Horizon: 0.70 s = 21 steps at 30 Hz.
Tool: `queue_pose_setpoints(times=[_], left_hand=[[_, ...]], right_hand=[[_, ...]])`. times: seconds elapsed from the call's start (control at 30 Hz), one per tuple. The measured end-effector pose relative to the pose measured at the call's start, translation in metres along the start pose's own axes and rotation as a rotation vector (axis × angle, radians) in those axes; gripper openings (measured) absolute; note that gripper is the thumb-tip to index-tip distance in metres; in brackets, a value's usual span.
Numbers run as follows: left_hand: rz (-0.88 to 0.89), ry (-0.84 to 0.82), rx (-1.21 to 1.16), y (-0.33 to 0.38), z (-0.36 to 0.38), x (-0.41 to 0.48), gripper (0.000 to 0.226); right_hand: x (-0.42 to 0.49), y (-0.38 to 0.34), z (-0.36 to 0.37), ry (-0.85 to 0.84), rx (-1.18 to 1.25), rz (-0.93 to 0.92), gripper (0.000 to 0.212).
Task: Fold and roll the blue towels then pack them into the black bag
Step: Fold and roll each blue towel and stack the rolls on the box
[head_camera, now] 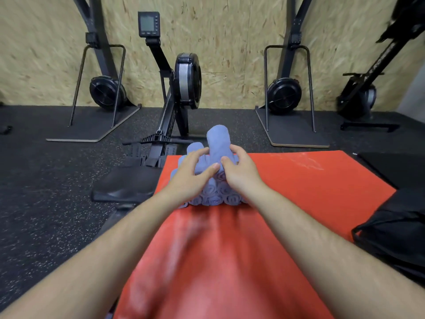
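Observation:
A pile of several rolled blue towels lies stacked on the far part of a red mat. One rolled blue towel sits on top of the pile, pointing away from me. My left hand rests on the left side of the pile, fingers curved onto the top roll. My right hand holds the right side of that roll, thumb meeting the left thumb at its near end. The black bag lies at the right edge of the mat, partly out of view.
A black rowing machine stands just beyond the mat, its seat to the left. Two ski-type machines on flat bases stand against the chipboard wall. Dark rubber floor surrounds the mat.

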<state>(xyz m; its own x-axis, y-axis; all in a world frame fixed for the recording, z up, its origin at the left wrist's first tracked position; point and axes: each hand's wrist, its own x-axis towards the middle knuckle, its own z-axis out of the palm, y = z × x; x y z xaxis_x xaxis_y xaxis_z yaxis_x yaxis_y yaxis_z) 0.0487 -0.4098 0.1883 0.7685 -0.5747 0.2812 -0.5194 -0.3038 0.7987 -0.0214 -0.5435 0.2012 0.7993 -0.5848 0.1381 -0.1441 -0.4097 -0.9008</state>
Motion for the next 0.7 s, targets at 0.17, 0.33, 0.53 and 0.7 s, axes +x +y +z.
queue_pose_setpoints(times=[0.17, 0.33, 0.53, 0.7], left_hand=[[0.013, -0.068, 0.370, -0.038, 0.013, 0.051, 0.060], [0.029, -0.199, 0.510, -0.064, 0.026, 0.057, 0.058], [0.047, -0.209, 0.574, -0.060, 0.026, 0.054, 0.052], [0.095, -0.115, 0.568, -0.050, 0.004, 0.025, 0.057]], right_hand=[[0.052, 0.005, 0.027, -0.038, -0.154, 0.071, 0.050], [0.059, 0.024, 0.049, -0.092, -0.581, 0.143, 0.041], [0.053, 0.029, 0.040, -0.140, -0.654, 0.125, 0.046], [0.020, 0.021, 0.034, -0.002, -0.809, -0.134, 0.042]])
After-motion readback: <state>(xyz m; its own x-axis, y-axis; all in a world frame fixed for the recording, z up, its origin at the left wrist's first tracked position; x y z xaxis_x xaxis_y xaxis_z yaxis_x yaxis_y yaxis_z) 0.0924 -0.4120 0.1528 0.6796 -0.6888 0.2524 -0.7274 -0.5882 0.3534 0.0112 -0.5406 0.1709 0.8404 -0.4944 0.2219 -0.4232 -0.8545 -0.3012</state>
